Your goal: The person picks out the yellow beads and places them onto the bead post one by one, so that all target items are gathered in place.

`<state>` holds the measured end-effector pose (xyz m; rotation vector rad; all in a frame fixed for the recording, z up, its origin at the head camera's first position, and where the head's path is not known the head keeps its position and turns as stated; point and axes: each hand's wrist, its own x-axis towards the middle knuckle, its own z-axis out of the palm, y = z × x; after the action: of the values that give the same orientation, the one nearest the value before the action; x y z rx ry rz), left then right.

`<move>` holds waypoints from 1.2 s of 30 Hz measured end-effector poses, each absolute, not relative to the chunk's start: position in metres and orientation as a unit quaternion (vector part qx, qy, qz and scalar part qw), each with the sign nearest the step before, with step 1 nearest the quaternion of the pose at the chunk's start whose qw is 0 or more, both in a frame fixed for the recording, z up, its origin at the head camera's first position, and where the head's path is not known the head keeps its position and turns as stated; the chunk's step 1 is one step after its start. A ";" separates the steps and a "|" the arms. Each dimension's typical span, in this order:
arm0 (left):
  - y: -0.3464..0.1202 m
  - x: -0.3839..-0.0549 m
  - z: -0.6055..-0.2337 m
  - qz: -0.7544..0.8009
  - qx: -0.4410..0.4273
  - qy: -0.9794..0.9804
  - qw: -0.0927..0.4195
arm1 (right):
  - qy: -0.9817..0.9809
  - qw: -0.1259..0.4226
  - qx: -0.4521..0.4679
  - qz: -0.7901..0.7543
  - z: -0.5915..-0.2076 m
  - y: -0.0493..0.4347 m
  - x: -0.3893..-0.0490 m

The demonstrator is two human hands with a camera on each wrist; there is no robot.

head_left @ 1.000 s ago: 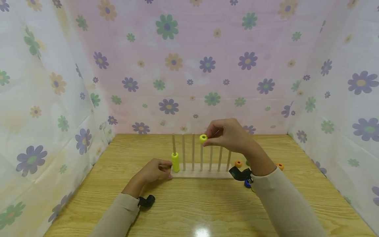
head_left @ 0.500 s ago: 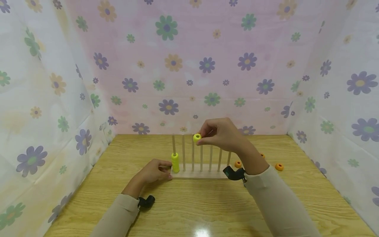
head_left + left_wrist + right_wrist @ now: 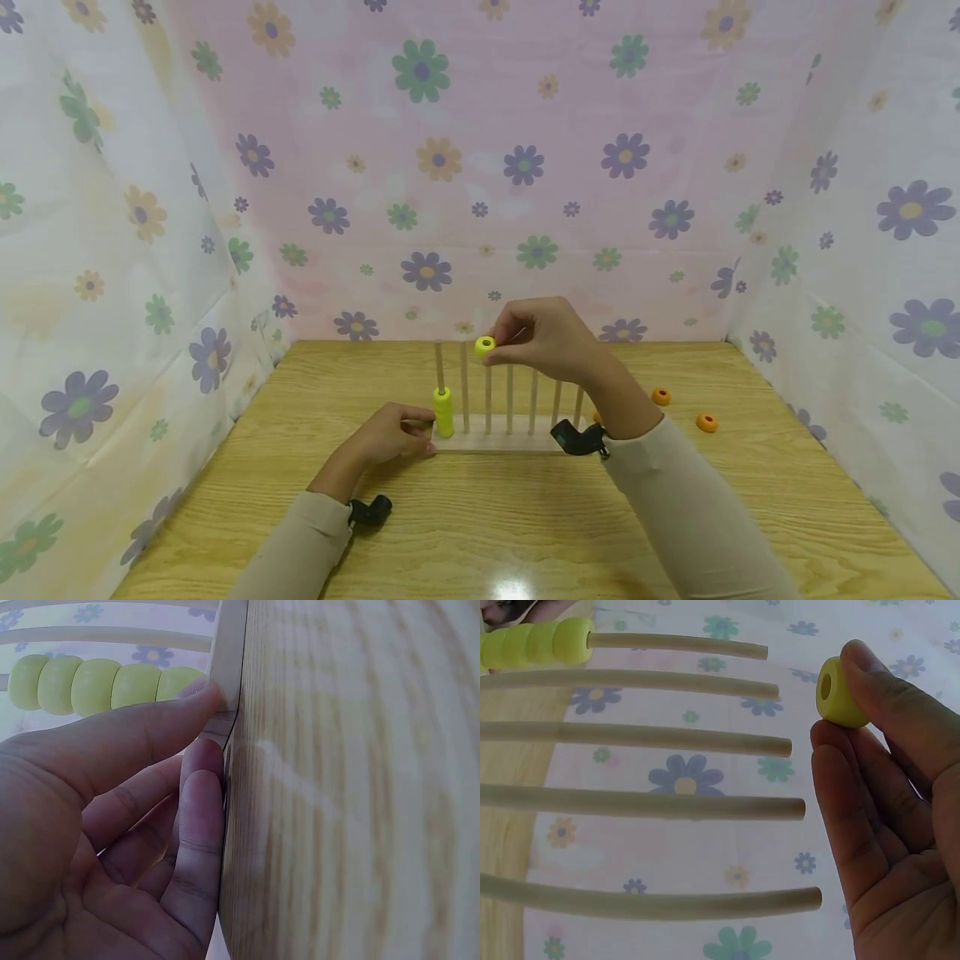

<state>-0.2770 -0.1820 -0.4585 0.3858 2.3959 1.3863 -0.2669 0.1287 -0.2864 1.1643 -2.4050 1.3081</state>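
Note:
A wooden peg rack [image 3: 510,444] with several upright pegs stands on the table. Several yellow beads [image 3: 443,412] are stacked on its leftmost peg. My left hand [image 3: 386,433] holds the rack's left end; in the left wrist view the thumb lies on the base [image 3: 230,660] and curled fingertips meet its end. Between thumb and fingertips, my right hand [image 3: 551,337] pinches another yellow bead [image 3: 841,696], hole facing up. In the head view this bead overlaps the top of the third peg; the right wrist view shows it beyond the peg tips, apart from them.
Orange beads [image 3: 707,422] lie on the wood-grain table [image 3: 465,517] to the right, one partly hidden behind the right wrist. Floral cloth [image 3: 495,167] walls the table at the back and both sides. A black camera mount [image 3: 577,437] sits on the right wrist.
My right hand has moved left with the yellow bead, from over the fourth peg to near the third. Orange beads at the right have come into view. The left hand stays put.

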 end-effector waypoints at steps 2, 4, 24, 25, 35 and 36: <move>-0.182 -0.277 -0.459 0.488 0.137 0.845 0.173 | -0.806 0.086 0.387 0.439 -0.287 0.126 -0.268; -0.182 -0.277 -0.459 0.487 0.137 0.845 0.173 | -0.807 0.087 0.385 0.440 -0.288 0.123 -0.269; -0.183 -0.278 -0.459 0.483 0.137 0.848 0.170 | -0.808 0.095 0.389 0.433 -0.290 0.104 -0.274; -0.183 -0.278 -0.459 0.482 0.137 0.849 0.171 | -0.807 0.096 0.389 0.434 -0.291 0.103 -0.275; -0.183 -0.278 -0.461 0.479 0.137 0.850 0.172 | -0.807 0.116 0.386 0.433 -0.291 0.091 -0.279; -0.183 -0.278 -0.460 0.478 0.138 0.850 0.170 | -0.805 0.118 0.387 0.434 -0.291 0.091 -0.279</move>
<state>-0.2783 -0.1833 -0.4603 0.3919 2.4160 1.3584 -0.2795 0.0907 -0.2913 1.1320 -2.3554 1.2695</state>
